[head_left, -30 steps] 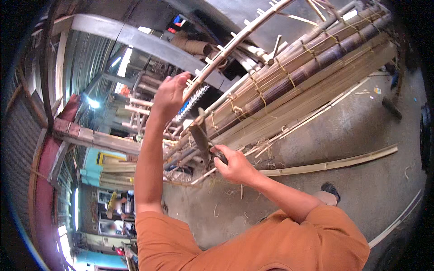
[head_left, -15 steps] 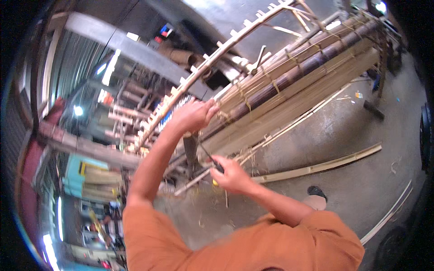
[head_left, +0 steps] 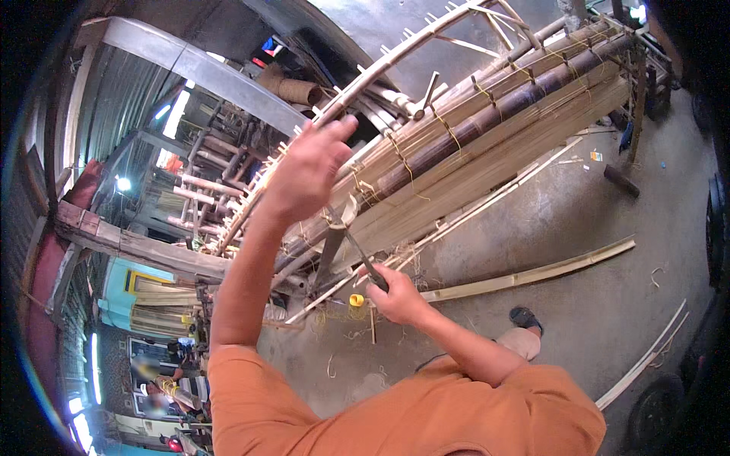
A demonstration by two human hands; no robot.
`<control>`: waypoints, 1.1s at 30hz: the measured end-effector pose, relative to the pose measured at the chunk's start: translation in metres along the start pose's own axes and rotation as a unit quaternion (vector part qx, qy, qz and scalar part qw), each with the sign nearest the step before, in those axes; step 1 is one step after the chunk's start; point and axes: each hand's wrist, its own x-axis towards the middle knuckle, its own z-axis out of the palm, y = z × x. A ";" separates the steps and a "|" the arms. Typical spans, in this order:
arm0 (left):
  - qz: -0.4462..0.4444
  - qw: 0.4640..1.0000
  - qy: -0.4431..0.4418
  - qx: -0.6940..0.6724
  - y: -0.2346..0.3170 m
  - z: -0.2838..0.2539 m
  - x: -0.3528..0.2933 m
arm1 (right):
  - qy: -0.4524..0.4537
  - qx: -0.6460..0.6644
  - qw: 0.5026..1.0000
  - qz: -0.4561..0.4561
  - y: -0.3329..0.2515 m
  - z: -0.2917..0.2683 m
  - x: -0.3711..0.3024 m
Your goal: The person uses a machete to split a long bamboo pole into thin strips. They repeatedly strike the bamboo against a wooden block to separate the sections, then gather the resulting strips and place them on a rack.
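My right hand (head_left: 397, 298) is closed round the dark handle of a knife (head_left: 356, 245), whose thin blade slants up and left. The blade's tip lies by the cut end of a pale bamboo piece (head_left: 347, 211) at the near left end of the bamboo frame. My left hand (head_left: 308, 171) is raised above that end, a little blurred, fingers apart and nothing seen in it. Beyond it runs the frame's thick dark bamboo pole (head_left: 498, 114), tied at intervals with yellow cord (head_left: 450, 131). Thin slats (head_left: 487, 156) hang below the pole.
A split bamboo strip (head_left: 532, 281) lies on the concrete floor, with a yellow ring (head_left: 356, 301) and shavings nearby. A pegged bamboo rail (head_left: 395, 55) rises behind the frame. Stacked bamboo pieces (head_left: 205, 186) stand left. Another person (head_left: 179, 387) is far off at lower left.
My left hand has lifted up and left, away from the frame's end, its fingers spreading. My right hand with the knife has shifted slightly right and down.
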 end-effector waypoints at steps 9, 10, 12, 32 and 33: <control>-0.225 0.954 0.118 -0.157 0.012 0.093 -0.113 | 0.122 -0.302 0.937 -0.123 0.003 -0.032 0.045; -0.242 0.948 0.146 -0.147 0.011 0.096 -0.112 | 0.111 -0.275 0.947 -0.124 0.001 -0.032 0.051; -0.239 0.949 0.158 -0.131 0.001 0.092 -0.113 | 0.087 -0.186 0.973 -0.102 0.006 -0.020 0.057; -0.162 0.956 0.141 -0.202 -0.022 0.150 -0.081 | 0.083 -0.503 0.860 0.017 0.123 0.023 0.124; -0.160 0.953 0.151 -0.208 -0.024 0.156 -0.077 | 0.081 -0.504 0.860 0.006 0.116 0.020 0.117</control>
